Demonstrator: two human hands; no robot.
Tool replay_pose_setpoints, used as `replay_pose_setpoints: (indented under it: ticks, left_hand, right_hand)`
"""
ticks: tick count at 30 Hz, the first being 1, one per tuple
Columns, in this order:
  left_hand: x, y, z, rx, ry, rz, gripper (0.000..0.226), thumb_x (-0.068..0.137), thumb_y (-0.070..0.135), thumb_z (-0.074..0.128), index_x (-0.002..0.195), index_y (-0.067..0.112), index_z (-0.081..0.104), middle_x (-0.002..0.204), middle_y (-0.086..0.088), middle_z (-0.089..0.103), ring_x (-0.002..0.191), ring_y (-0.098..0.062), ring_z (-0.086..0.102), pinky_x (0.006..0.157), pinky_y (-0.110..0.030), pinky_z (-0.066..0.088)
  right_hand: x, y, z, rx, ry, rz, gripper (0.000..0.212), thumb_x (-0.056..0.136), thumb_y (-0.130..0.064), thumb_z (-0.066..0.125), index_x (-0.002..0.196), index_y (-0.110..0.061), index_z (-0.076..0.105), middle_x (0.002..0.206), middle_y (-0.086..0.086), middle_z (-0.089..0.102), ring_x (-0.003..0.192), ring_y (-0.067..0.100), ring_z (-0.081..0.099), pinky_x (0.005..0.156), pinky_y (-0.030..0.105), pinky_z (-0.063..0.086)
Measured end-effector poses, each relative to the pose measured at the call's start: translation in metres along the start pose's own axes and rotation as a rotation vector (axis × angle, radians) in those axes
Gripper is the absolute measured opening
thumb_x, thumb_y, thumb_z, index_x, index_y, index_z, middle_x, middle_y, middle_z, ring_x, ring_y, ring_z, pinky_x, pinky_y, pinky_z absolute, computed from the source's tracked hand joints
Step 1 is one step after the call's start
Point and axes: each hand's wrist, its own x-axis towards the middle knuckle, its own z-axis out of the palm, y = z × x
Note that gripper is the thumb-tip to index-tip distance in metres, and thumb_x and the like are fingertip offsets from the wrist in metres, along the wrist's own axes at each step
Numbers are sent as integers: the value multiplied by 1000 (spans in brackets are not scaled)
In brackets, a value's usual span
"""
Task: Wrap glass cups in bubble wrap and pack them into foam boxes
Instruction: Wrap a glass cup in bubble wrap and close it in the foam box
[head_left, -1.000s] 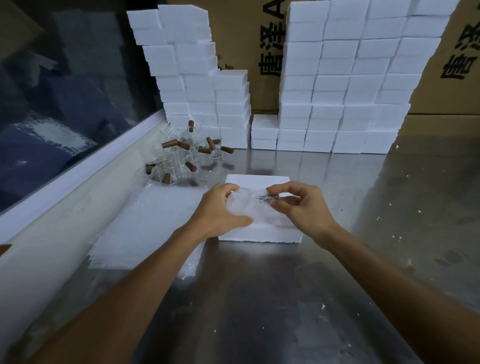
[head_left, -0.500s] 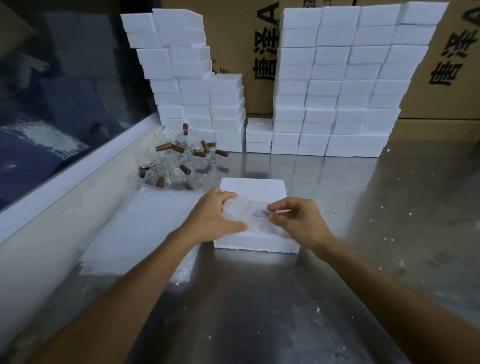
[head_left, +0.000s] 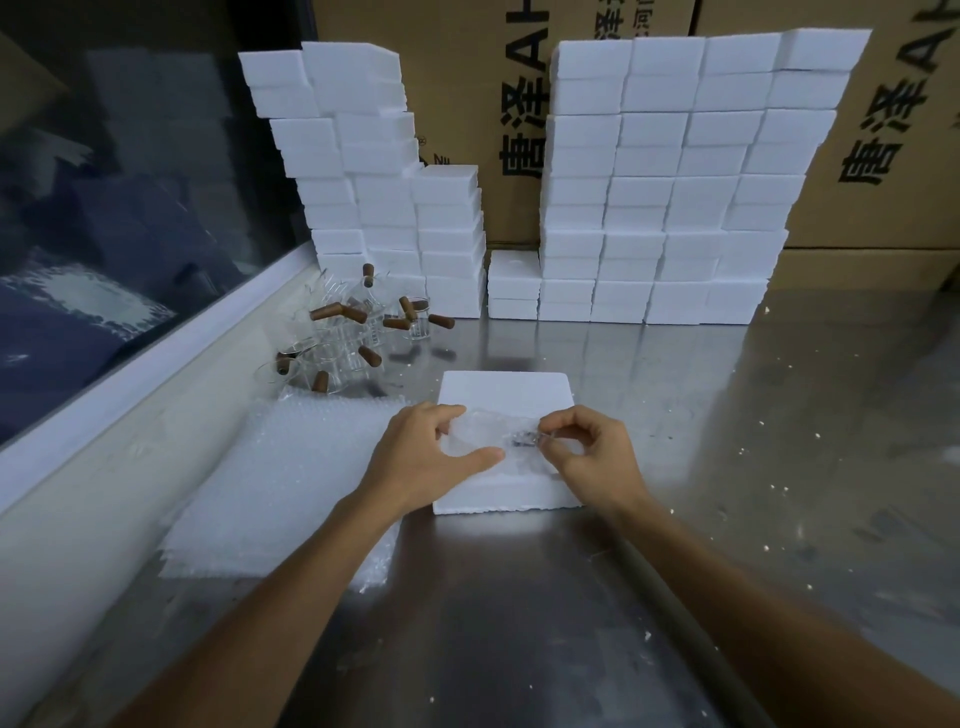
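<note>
A glass cup rolled in bubble wrap (head_left: 483, 441) lies across the top of a white foam box (head_left: 506, 389) on the steel table. My left hand (head_left: 421, 457) grips the wrapped cup's left end, thumb underneath and fingers over it. My right hand (head_left: 592, 457) pinches its right end, where a dark mark shows through the wrap. A stack of bubble wrap sheets (head_left: 270, 478) lies to the left of the box. Behind it is a pile of glass cups with brown handles (head_left: 353, 332).
Tall stacks of white foam boxes (head_left: 675, 182) line the back, with another stack (head_left: 374, 176) at the back left, in front of printed cardboard cartons (head_left: 467, 104). A white ledge (head_left: 156, 364) under a dark window borders the left. Foam crumbs dot the steel table (head_left: 779, 415).
Both hands have kept hold of the wrapped cup on the foam box; my right hand's fingers shifted slightly at its end. The camera view has tilted a little.
</note>
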Motion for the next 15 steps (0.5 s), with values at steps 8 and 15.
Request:
replay_pose_setpoints:
  ticks: [8, 15]
  left_hand:
    - [-4, -3, 1, 2, 26, -16, 88, 58, 72, 78, 131, 26, 61, 105, 11, 58, 93, -5, 55, 86, -31, 54]
    - [-6, -5, 1, 15, 3, -31, 103, 44, 87, 62, 131, 32, 60, 99, 15, 55, 86, 3, 51, 80, -25, 49]
  right_hand:
    - [2, 7, 2, 50, 29, 11, 22, 82, 1, 72, 87, -20, 70, 96, -5, 73, 90, 8, 69, 78, 27, 56]
    - [2, 7, 2, 53, 34, 28, 21, 80, 0, 74, 83, -20, 70, 90, -4, 72, 84, 9, 68, 72, 16, 52]
